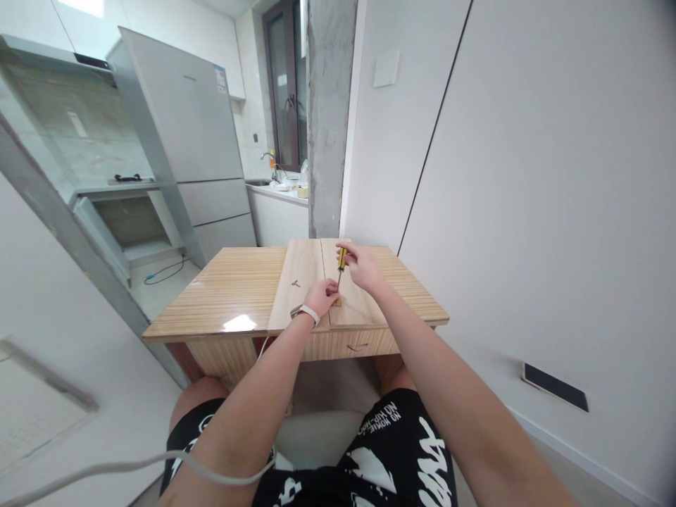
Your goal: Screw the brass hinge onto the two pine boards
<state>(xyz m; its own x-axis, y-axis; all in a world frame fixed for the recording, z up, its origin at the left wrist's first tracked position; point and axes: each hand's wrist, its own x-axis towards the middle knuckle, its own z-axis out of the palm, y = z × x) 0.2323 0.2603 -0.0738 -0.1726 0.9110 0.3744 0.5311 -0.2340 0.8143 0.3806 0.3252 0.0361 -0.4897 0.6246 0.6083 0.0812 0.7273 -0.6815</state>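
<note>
My right hand (362, 266) is closed on the yellow-and-black handle of a screwdriver (342, 259), its shaft slanting down to a small brass-coloured plate, perhaps a hinge (336, 303). Low beside the shaft, my left hand (321, 296) has its fingers pinched together; what they grip is too small to make out. The plate lies by the seam between two pale wooden boards, the left board (288, 310) and the right board (364, 313). A few small dark screws (296, 284) rest on the left board.
Both boards lie on a glossy wood-grain desk (211, 296) with a front drawer (364, 345). A white cable (132, 465) crosses in front of my left forearm. On the right stands a white wall (507, 211); a fridge (179, 127) is behind on the left.
</note>
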